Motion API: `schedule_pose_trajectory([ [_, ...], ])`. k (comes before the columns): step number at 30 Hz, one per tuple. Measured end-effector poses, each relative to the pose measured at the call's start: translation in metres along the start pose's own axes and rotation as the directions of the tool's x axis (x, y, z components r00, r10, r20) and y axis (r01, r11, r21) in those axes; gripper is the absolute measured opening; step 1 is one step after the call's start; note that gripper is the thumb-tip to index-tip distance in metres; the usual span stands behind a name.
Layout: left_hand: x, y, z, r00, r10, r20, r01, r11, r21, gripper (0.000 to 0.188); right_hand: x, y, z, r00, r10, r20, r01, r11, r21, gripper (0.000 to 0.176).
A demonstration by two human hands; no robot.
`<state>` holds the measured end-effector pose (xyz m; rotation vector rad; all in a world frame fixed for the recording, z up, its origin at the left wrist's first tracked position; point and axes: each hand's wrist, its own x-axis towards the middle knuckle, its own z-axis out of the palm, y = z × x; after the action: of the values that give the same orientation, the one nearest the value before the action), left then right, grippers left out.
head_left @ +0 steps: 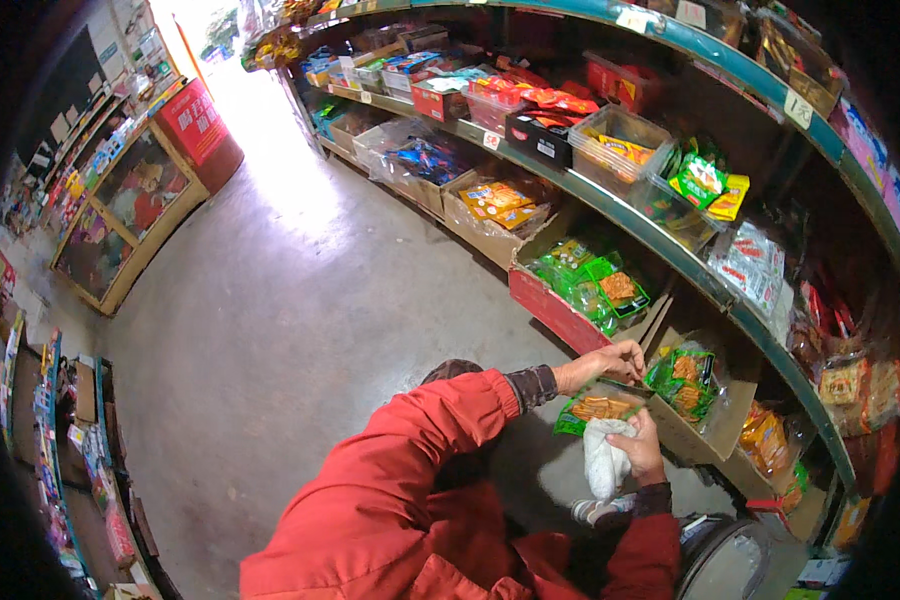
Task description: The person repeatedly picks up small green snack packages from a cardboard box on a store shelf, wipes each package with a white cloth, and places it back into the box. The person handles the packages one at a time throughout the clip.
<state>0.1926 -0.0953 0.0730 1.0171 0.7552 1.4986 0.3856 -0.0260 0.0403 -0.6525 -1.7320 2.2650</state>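
Observation:
My right hand grips a white cloth that hangs down from the fingers. Just above the cloth, a green-edged clear packet of brown snacks is between my two hands. My left hand is at the near corner of a cardboard box, above the packet; its fingers are bent, and whether they pinch the box or the packet cannot be told. Inside that box lie more green snack packets. A red-sided box with similar green packets stands to its left.
Curved shelves with a teal edge hold boxes and plastic tubs of snacks above my hands. A round dark-rimmed container stands at lower right. A glass-fronted counter is at far left, with low shelves below it.

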Motion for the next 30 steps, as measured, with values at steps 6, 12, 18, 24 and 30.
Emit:
schedule_pose_trajectory([
  [6,-0.01,0.008,0.001,0.971,-0.207,-0.116,0.192,0.973,-0.13,0.055,-0.005,-0.014,-0.003,0.999,-0.052,-0.017,0.054,0.967,0.25,0.059],
  [12,-0.007,-0.013,-0.008,0.987,-0.135,-0.082,0.146,0.979,0.145,0.029,-0.005,-0.01,-0.002,0.991,0.012,-0.132,0.009,0.987,0.16,0.063],
  [18,0.003,-0.047,-0.021,0.978,-0.056,-0.202,0.081,0.99,0.116,0.027,-0.007,-0.014,0.006,0.942,0.012,-0.335,-0.021,1.0,-0.023,0.061],
  [24,0.008,-0.062,-0.025,0.92,0.077,-0.384,0.173,0.799,0.576,0.028,-0.005,-0.026,0.022,0.77,-0.502,-0.393,0.219,0.788,-0.576,0.05],
  [30,-0.003,-0.078,0.014,0.932,-0.071,-0.356,0.148,0.97,0.195,0.028,-0.001,-0.024,0.043,0.7,-0.671,-0.246,0.221,0.531,-0.818,0.04],
])
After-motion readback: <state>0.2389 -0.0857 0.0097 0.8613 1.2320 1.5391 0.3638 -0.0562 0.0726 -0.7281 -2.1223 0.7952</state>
